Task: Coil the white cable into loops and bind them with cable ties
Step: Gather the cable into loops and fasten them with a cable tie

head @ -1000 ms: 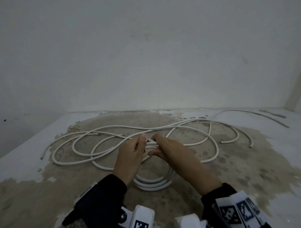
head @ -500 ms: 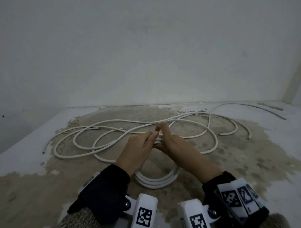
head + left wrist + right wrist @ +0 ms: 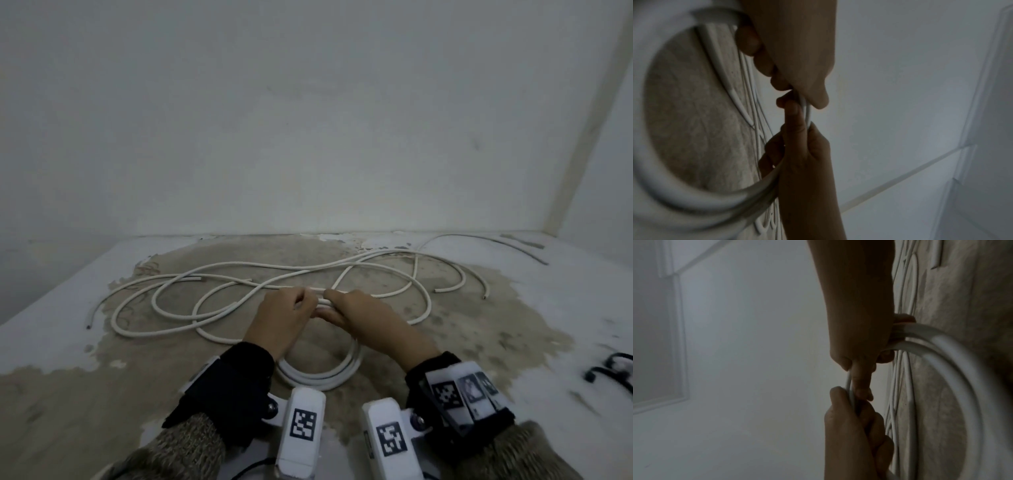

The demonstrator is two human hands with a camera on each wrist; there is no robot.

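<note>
While most of the white cable (image 3: 239, 301) lies sprawled in loose curves across the stained worktop (image 3: 513, 342), I have a few turns gathered into a coil (image 3: 322, 375) that hangs toward me from both fists. Starting on the left: a free cable end (image 3: 89, 325) lies near the worktop's left edge, with wide slack loops running rightward from it. My left hand (image 3: 281, 318) grips the top of the coil, fingers curled round the bundled strands; the left wrist view shows the thumb pressing the strand against them. Right beside it, almost touching, my right hand (image 3: 363, 318) is closed on the same bundle, pinching the incoming strand against the coil. Further right, more slack crosses over itself, and another cut end (image 3: 484, 296) lies on the worktop. At the far right edge, dark curved pieces (image 3: 613, 373) sit blurred; they may be the cable ties, but I cannot tell.

My worry is the crossings in the slack: pulling in the next turn could drag a loop over another strand and snag or kink it. The coil looks springy, too, so easing either grip to reach for a tie could let the turns splay apart. Those ties, if that is what they are, lie well apart from my hands.
</note>
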